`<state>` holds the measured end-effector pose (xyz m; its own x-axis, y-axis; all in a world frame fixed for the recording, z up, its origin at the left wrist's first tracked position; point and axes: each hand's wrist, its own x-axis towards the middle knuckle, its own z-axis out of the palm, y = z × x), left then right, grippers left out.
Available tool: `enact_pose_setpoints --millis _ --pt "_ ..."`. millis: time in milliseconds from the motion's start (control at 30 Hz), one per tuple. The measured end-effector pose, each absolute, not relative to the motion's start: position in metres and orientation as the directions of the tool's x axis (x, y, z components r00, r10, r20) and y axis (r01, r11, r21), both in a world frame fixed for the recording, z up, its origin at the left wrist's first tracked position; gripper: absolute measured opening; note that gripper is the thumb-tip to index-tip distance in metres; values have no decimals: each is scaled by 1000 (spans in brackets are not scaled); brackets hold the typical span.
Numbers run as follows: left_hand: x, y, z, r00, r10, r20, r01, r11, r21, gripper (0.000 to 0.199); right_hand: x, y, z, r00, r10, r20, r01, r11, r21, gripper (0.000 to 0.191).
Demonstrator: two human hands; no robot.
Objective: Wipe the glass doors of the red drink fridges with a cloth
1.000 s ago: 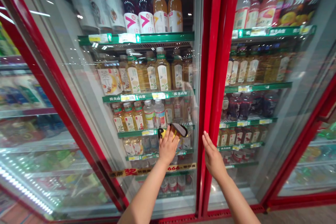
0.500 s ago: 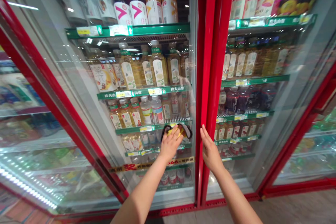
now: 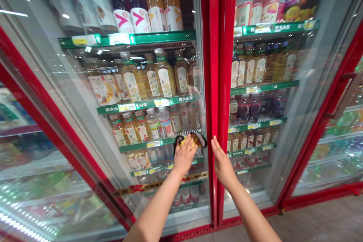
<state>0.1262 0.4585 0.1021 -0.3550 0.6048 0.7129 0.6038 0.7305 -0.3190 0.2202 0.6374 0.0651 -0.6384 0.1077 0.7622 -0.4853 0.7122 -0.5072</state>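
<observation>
My left hand lies over a dark grey and yellow cloth, pressing it against the left glass door of a drinks fridge. The cloth is bunched up, and its edges stick out on both sides of my fingers. To the right, my right hand rests with straight fingers on the red door frame, holding nothing. Its palm is turned toward the frame and hidden.
Behind the glass stand rows of bottled drinks on shelves with green price strips. A printed banner crosses the door low down. At right, another red door has a handle. Grey floor shows below.
The view has shifted slightly, so the shelves and red frame sit further left. The left hand and cloth are nearer the red frame. My right hand stays on the frame.
</observation>
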Motion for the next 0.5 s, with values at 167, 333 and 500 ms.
enact_pose_setpoints --millis 167,333,500 --pt "123 489 141 -276 653 706 634 675 -377 26 220 636 66 -635 117 764 -482 713 -510 98" --pt "133 501 162 -405 438 802 498 842 -208 23 223 638 71 -622 133 772 -470 725 -504 88" --pt "132 508 174 -328 554 765 575 760 -304 21 216 646 101 -540 134 831 -483 759 -437 86"
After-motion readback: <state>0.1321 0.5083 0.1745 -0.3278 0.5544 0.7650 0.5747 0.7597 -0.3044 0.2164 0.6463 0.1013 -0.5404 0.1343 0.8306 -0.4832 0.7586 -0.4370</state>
